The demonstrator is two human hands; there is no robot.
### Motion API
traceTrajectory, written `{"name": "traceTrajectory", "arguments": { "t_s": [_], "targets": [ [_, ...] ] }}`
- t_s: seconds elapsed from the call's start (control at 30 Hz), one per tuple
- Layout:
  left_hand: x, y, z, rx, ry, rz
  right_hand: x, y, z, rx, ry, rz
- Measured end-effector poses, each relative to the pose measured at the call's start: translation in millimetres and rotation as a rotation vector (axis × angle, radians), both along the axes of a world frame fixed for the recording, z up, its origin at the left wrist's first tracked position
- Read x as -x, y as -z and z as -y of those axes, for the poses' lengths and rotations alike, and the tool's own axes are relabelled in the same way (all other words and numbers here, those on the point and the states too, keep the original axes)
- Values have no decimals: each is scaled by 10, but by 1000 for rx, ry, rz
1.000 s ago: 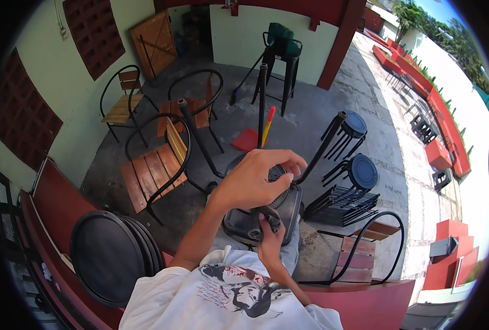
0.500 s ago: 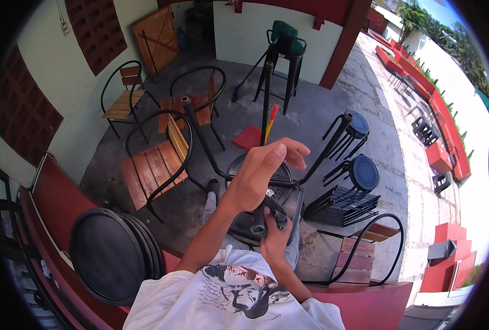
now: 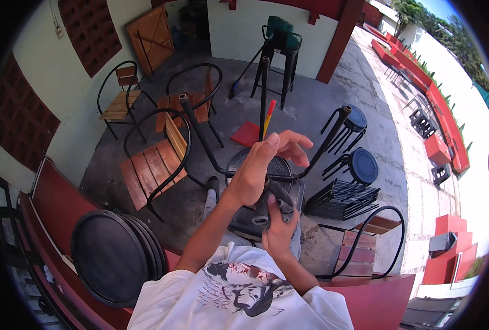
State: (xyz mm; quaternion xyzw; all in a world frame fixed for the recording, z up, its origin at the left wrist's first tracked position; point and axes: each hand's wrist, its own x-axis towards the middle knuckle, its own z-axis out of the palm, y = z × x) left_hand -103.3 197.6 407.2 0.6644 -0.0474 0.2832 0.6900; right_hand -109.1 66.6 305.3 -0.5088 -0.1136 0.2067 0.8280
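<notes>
A black metal stool (image 3: 255, 181) was seen upside down in front of the person, its round perforated seat low against the lap and its thin legs pointing up and outward. The left hand (image 3: 263, 168) was raised above the seat with fingers loosely spread and partly curled, apparently grasping nothing, though contact with a stool leg behind it could not be told. The right hand (image 3: 277, 231) was closed around a dark grey cloth (image 3: 272, 206), which was pressed against the underside of the seat. To the left, a stack of round black tabletops (image 3: 112, 256) was leaned against a red low wall (image 3: 46, 203). Beyond the stool, wooden-slatted chairs with black hoop frames (image 3: 156, 159) were stood on the concrete floor, near a red dustpan (image 3: 248, 133). To the right, two more black stools (image 3: 360, 165) were laid on their sides beside a flat stack of black frames (image 3: 343, 195). A tall green-seated bar stool (image 3: 282, 33) was stood by the far wall.
</notes>
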Motion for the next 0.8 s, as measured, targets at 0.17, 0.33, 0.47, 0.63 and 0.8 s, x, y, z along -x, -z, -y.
{"name": "traceTrajectory", "arguments": {
  "t_s": [0.17,0.33,0.47,0.63,0.8],
  "targets": [
    [-15,4,15,-7,45,-23,55,187,90,67,22,-1],
    [-2,18,-5,-12,35,-2,71,-315,-40,84,77,192],
    [-44,23,17,-39,44,-15,39,-75,-35,73,160,272],
    [11,-14,-5,-20,59,-26,27,-20,-32,14,73,5],
    [-37,11,-25,36,106,-29,24,-236,-75,-95,55,-93]
  ]
}}
